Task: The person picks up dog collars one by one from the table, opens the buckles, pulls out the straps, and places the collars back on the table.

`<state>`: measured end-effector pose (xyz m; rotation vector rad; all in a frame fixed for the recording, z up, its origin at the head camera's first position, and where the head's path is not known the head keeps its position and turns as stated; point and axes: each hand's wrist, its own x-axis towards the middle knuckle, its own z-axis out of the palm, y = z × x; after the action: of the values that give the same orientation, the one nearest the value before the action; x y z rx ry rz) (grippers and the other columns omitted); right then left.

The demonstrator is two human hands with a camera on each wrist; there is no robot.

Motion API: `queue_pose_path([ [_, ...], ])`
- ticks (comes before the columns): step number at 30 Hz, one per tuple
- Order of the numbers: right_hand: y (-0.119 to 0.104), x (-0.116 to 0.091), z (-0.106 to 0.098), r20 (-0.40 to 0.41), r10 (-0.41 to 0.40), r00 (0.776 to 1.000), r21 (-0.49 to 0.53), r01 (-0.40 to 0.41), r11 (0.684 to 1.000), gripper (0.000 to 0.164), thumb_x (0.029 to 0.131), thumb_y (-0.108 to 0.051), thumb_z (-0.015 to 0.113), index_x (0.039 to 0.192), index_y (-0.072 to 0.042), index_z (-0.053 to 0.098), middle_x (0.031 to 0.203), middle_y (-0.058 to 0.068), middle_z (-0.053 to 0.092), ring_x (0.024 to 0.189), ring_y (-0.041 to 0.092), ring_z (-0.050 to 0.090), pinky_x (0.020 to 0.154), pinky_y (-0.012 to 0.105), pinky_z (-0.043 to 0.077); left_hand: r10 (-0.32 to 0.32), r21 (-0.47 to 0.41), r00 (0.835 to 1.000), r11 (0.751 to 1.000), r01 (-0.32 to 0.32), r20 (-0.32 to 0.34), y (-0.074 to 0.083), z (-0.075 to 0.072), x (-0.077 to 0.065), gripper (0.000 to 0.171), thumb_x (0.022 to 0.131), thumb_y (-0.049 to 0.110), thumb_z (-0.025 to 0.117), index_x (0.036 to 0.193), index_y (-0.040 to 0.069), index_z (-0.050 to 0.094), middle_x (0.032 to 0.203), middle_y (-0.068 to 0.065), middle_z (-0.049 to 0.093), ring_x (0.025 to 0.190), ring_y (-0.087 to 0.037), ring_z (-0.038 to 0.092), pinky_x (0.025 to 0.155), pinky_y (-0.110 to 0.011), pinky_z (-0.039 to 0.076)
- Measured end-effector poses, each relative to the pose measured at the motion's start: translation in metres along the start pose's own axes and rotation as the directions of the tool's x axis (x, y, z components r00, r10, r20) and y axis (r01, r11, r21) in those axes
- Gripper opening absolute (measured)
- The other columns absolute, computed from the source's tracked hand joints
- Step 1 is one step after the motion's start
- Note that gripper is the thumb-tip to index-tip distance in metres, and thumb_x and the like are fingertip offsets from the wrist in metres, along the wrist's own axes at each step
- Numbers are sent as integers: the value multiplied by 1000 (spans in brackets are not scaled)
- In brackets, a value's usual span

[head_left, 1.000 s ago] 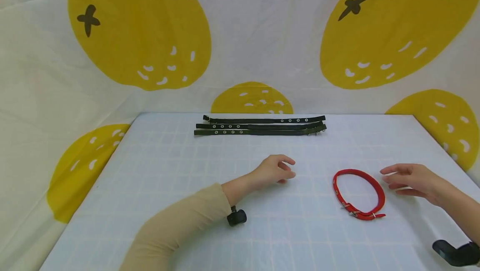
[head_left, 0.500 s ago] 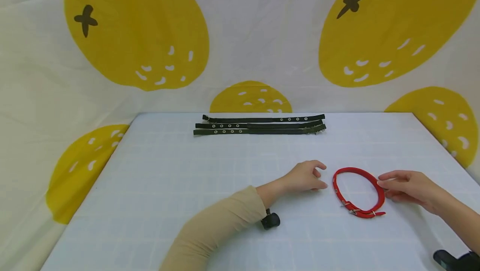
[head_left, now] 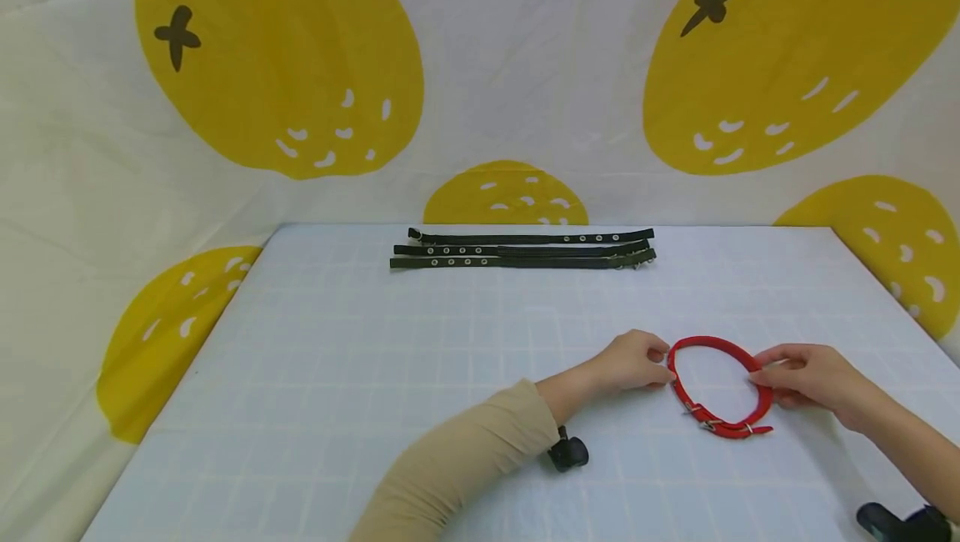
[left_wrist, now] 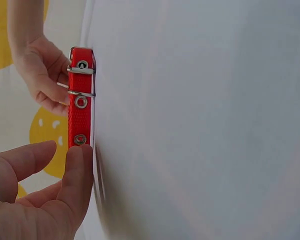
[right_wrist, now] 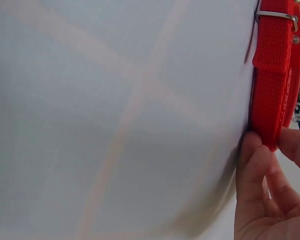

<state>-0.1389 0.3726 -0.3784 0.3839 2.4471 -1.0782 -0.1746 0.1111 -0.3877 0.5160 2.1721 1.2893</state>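
Observation:
A red buckled collar (head_left: 720, 341) with metal eyelets stands on its edge as a ring on the table. At its left side is my left hand (head_left: 630, 360); in the left wrist view, fingertips (left_wrist: 80, 160) touch the outer face just below an eyelet, while another digit stays apart from the strap. On the opposite side my right hand (head_left: 813, 379) pinches the band between thumb and fingers, as the right wrist view shows. The metal buckle (left_wrist: 81, 70) and a free strap end lie on the side of the ring nearest me.
Several black straps with eyelets (head_left: 525, 251) lie side by side along the back of the table (head_left: 300, 425). A white cloth with yellow fruit shapes (head_left: 510, 67) hangs behind it. Each wrist carries a black camera (head_left: 567, 452).
My left hand has moved right across the table to the collar's left side. My right hand has come in from the right and taken hold of its right side. The collar has stayed in place.

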Motion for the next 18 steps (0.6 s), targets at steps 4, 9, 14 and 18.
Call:
queue_pose_path([
  [4, -1, 0, 1, -4, -14, 1000, 1, 14, 1000, 50, 86, -29, 68, 114, 10, 54, 77, 0, 65, 64, 21, 57, 59, 24, 52, -10, -47, 1000, 999, 9, -9, -1, 4, 0, 35, 84, 5, 67, 119, 4, 62, 91, 3, 59, 71, -4, 51, 61, -14, 47],
  [9, -3, 1, 4, 12, -18, 1000, 29, 17, 999, 46, 85, -27, 68, 112, 9, 56, 79, 1, 66, 65, 21, 59, 61, 25, 53, -16, -51, 1000, 999, 14, -25, -6, 5, -1, 35, 84, 8, 68, 118, 9, 60, 90, 5, 59, 72, -4, 53, 62, -16, 47],
  [14, -13, 0, 4, 19, -53, 998, 34, 52, 998, 46, 86, -25, 68, 113, 10, 55, 81, 2, 66, 67, 21, 61, 62, 26, 53, -28, -189, 999, 982, 25, -18, -9, -3, -3, 37, 85, 11, 69, 119, 12, 54, 83, 3, 60, 67, -8, 58, 63, -19, 50],
  [18, -28, 0, 5, 16, -97, 995, 26, 96, 995, 46, 86, -24, 67, 114, 10, 55, 82, 2, 67, 69, 21, 62, 63, 27, 54, -63, -375, 998, 925, 54, -10, -10, -11, -4, 38, 84, 8, 69, 118, 12, 52, 80, -2, 60, 65, -13, 61, 67, -25, 54],
])
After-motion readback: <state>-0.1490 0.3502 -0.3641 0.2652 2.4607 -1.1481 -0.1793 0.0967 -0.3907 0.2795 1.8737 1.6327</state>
